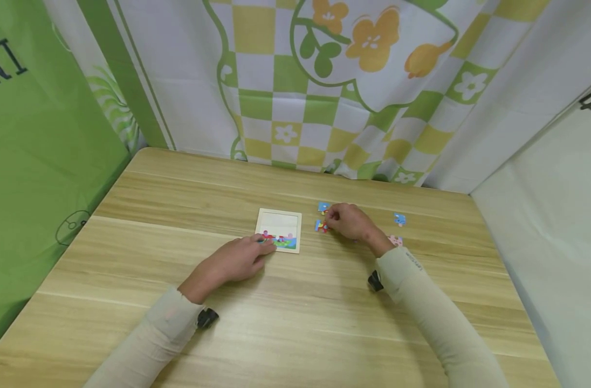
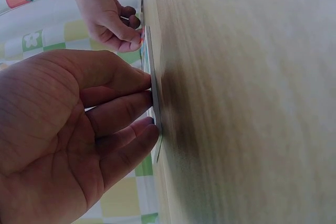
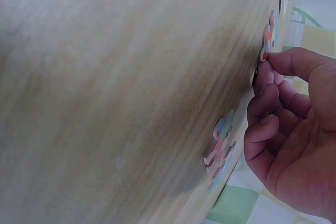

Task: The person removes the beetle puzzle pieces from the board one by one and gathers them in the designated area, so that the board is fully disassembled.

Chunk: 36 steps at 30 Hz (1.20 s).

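A square wooden puzzle tray (image 1: 299, 231) lies on the table, its lower part filled with colourful picture pieces. My left hand (image 1: 239, 257) rests at the tray's near left corner. Its fairly straight fingertips touch the tray's edge (image 2: 154, 72) in the left wrist view. To the right of the tray, my right hand (image 1: 350, 220) pinches a red, yellow and blue puzzle piece (image 3: 269, 38) between thumb and forefinger, other fingers curled. A blue puzzle piece (image 1: 323, 206) lies just beyond the right fingertips.
Right of my right hand lie a blue piece (image 1: 399, 218) and a pink spotted piece (image 1: 395, 240), partly hidden by the wrist. A wooden table (image 1: 315, 312) spreads beneath everything. A checked curtain (image 1: 305, 118) hangs along its far edge, and a green cloth (image 1: 33, 161) at the left.
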Each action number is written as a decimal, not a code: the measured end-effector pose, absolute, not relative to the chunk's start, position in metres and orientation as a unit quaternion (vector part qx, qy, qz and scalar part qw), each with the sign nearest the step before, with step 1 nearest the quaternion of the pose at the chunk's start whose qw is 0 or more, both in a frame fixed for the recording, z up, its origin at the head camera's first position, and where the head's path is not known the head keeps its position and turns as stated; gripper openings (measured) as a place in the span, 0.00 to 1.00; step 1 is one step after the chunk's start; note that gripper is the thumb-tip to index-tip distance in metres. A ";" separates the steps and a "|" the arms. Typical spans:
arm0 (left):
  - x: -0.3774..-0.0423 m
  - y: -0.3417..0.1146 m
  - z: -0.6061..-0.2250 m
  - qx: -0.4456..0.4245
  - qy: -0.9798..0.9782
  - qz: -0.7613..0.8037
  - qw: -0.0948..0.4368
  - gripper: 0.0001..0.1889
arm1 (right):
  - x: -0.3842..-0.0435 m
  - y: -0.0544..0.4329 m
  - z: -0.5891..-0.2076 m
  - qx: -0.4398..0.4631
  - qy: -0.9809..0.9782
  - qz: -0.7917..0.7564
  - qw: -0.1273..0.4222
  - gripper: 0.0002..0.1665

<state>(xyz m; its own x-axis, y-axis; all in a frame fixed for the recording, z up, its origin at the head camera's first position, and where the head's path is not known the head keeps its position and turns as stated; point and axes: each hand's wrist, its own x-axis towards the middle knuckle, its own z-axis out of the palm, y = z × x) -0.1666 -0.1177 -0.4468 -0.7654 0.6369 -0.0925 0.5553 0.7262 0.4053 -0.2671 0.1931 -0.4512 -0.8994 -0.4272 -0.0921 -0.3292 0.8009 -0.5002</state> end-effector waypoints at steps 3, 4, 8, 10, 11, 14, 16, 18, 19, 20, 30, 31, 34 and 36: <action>-0.166 -0.118 -0.447 0.322 0.922 0.181 0.113 0.22 | -0.267 0.193 -0.452 -0.196 0.944 -0.244 0.101 0.06; -0.166 -0.118 -0.447 0.321 0.922 0.182 0.113 0.22 | -0.267 0.193 -0.451 -0.194 0.944 -0.245 0.102 0.06; -0.166 -0.118 -0.447 0.320 0.922 0.185 0.113 0.22 | -0.267 0.193 -0.452 -0.187 0.945 -0.245 0.106 0.06; -0.166 -0.118 -0.446 0.321 0.922 0.185 0.112 0.22 | -0.266 0.192 -0.452 -0.184 0.946 -0.243 0.107 0.06; -0.166 -0.118 -0.446 0.322 0.922 0.185 0.111 0.22 | -0.266 0.192 -0.451 -0.182 0.947 -0.242 0.107 0.06; -0.166 -0.118 -0.445 0.325 0.922 0.183 0.108 0.22 | -0.265 0.192 -0.451 -0.182 0.948 -0.240 0.105 0.06; -0.166 -0.118 -0.445 0.326 0.922 0.182 0.107 0.22 | -0.265 0.192 -0.450 -0.178 0.948 -0.242 0.105 0.06; -0.166 -0.118 -0.446 0.327 0.921 0.181 0.106 0.22 | -0.264 0.192 -0.449 -0.177 0.948 -0.244 0.105 0.06; -0.166 -0.118 -0.446 0.328 0.922 0.180 0.105 0.22 | -0.263 0.192 -0.448 -0.175 0.947 -0.247 0.106 0.05; -0.166 -0.118 -0.446 0.328 0.921 0.180 0.104 0.22 | -0.262 0.191 -0.448 -0.176 0.947 -0.248 0.106 0.05; -0.167 -0.117 -0.446 0.327 0.922 0.177 0.107 0.21 | -0.250 0.176 -0.444 -0.229 0.930 -0.268 0.104 0.06; -0.167 -0.117 -0.446 0.326 0.922 0.177 0.109 0.21 | -0.249 0.174 -0.445 -0.234 0.930 -0.263 0.101 0.06; -0.167 -0.117 -0.447 0.326 0.922 0.175 0.110 0.21 | -0.246 0.167 -0.446 -0.254 0.932 -0.246 0.083 0.06; -0.168 -0.117 -0.446 0.326 0.922 0.175 0.111 0.21 | -0.243 0.163 -0.446 -0.269 0.929 -0.242 0.074 0.06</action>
